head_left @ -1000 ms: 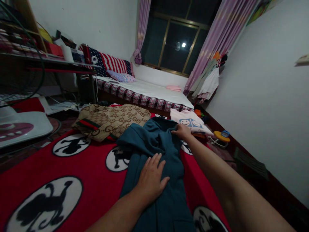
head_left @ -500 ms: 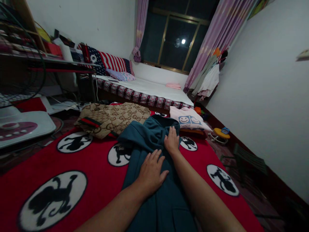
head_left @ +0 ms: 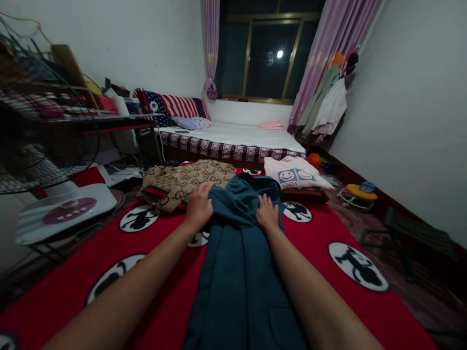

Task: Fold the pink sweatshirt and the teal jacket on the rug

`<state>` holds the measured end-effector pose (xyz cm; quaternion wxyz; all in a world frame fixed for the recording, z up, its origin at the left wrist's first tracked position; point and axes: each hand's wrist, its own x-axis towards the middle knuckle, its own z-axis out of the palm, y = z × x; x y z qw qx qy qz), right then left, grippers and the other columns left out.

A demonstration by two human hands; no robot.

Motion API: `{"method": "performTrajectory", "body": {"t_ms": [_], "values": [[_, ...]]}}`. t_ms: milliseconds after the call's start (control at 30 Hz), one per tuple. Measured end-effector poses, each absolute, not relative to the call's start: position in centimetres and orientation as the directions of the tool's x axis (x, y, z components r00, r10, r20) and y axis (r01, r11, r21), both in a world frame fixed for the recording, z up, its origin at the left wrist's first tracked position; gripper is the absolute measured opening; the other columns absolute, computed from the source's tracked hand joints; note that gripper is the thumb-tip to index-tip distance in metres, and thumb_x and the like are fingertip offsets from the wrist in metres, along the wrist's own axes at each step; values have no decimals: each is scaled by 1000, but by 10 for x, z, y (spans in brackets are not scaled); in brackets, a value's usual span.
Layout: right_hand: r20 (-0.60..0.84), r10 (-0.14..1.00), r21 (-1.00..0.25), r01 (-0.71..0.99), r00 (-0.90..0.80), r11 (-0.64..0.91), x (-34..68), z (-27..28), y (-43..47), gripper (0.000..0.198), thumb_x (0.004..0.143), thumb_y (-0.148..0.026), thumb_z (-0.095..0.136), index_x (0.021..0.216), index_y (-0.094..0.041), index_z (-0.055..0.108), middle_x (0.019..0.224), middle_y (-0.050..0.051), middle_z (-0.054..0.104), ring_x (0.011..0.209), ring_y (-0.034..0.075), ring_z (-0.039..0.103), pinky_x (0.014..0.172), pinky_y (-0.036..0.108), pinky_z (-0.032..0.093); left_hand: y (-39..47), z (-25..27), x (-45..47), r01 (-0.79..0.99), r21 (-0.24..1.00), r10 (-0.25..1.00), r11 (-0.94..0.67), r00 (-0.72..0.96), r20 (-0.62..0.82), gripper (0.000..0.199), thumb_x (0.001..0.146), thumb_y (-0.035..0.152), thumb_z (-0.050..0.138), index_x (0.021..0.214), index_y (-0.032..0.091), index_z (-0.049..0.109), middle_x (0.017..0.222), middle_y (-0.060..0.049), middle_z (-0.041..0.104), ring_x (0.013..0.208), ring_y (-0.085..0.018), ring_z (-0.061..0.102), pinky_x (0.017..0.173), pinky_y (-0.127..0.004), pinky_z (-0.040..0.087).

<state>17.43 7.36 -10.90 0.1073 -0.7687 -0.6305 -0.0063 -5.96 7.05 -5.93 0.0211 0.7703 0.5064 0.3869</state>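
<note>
A teal hooded jacket (head_left: 228, 272) lies lengthwise on the red blanket, its sides folded inward and its hood (head_left: 239, 192) bunched at the far end. My left hand (head_left: 199, 206) is closed at the left corner of the bunched hood cloth; its fingertips are partly hidden. On the right part of the hood rests my right hand (head_left: 267, 212), fingers apart and slightly bent over the fabric. Just beyond my left hand is a tan patterned garment (head_left: 193, 177) with a green and red stripe. A folded pink shirt (head_left: 295, 172) with smiley prints sits beyond my right hand.
The red blanket (head_left: 160, 287) has round white patches with black figures. A fan (head_left: 69, 206) and a cluttered desk (head_left: 127, 116) stand at left. A bed (head_left: 233, 133) lies under the window. A yellow stool (head_left: 359, 192) and a dark folding stool (head_left: 419, 233) are at right.
My left hand has moved from flat on the jacket's middle to the hood's left corner and closed there. My right hand stays on the hood, its fingers more bent. The view has shifted left.
</note>
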Motion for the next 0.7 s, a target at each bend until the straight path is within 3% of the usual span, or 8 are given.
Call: {"method": "performTrajectory", "body": {"t_ms": [133,233,333,533,633,700], "values": [[159,964,-180,967,212,-183,175,-111,76,55,93,-25,28,147,-15,30,157,9,21,143,25,19,111,52,20,126,-55,-88,821,261,836,-507,394,383,62,71,12,61,131,17,49,135,-11,50,133,-30,37,112,-43,30],[173,958,-203,960,228,-192,176,-112,78,53,95,-27,26,146,-16,33,156,8,24,142,24,21,111,51,20,141,-56,-97,767,207,791,-607,558,252,29,71,24,66,99,19,65,120,-9,60,121,-28,48,105,-40,37],[177,951,-238,949,252,-207,175,-112,79,52,96,-29,22,145,-18,36,155,7,26,142,23,23,111,51,20,137,-53,-101,728,186,749,-660,621,229,7,76,27,60,77,19,61,102,-6,65,103,-23,57,94,-34,43],[166,945,-305,926,282,-223,176,-111,81,51,99,-35,16,144,-23,38,155,5,28,142,21,24,112,50,19,118,-19,-112,762,182,771,-621,554,313,14,84,32,49,84,20,56,76,-3,62,72,-19,57,68,-28,43],[167,947,-319,924,275,-212,177,-112,81,51,99,-35,17,144,-22,38,155,6,28,142,21,23,112,49,19,113,-6,-118,755,208,768,-622,538,347,19,84,37,50,86,19,58,78,-3,63,72,-18,58,70,-29,44],[166,949,-319,925,268,-206,177,-112,81,51,99,-34,18,144,-21,38,155,6,28,142,21,23,112,50,19,114,-10,-122,772,217,786,-598,512,346,22,81,34,54,95,18,60,90,-6,66,84,-21,60,79,-31,46]]}}
